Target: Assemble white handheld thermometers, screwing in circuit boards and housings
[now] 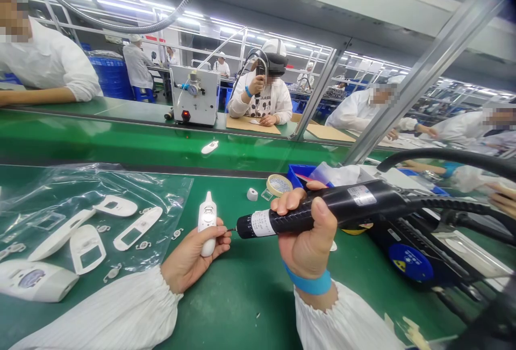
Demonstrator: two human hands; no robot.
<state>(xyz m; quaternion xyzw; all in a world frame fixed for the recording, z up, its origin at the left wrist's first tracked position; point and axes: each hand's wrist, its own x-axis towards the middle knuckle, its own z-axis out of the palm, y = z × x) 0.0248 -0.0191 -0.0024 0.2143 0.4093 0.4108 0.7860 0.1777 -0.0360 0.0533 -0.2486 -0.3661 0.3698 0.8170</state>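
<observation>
My left hand [197, 256] holds a white handheld device [208, 220] upright, its narrow tip pointing away from me. Its thumb and index finger are pinched near the bit of a black electric screwdriver [334, 207]. My right hand [308, 231] is wrapped round that screwdriver, which lies nearly level with its bit pointing left. Whether a screw sits at the bit is too small to tell. A blue band is round my right wrist. On a clear plastic sheet [161, 191] at the left lie several white shell parts [87, 250] and small metal-like pieces [113, 272].
Behind the bench runs a green conveyor [161, 148] carrying one white device [210, 147]. A tape roll [279, 184], a small white cap [252, 194] and a blue bin [300, 174] stand beyond my right hand. Black equipment [427, 248] and cables are at the right. Co-workers sit opposite.
</observation>
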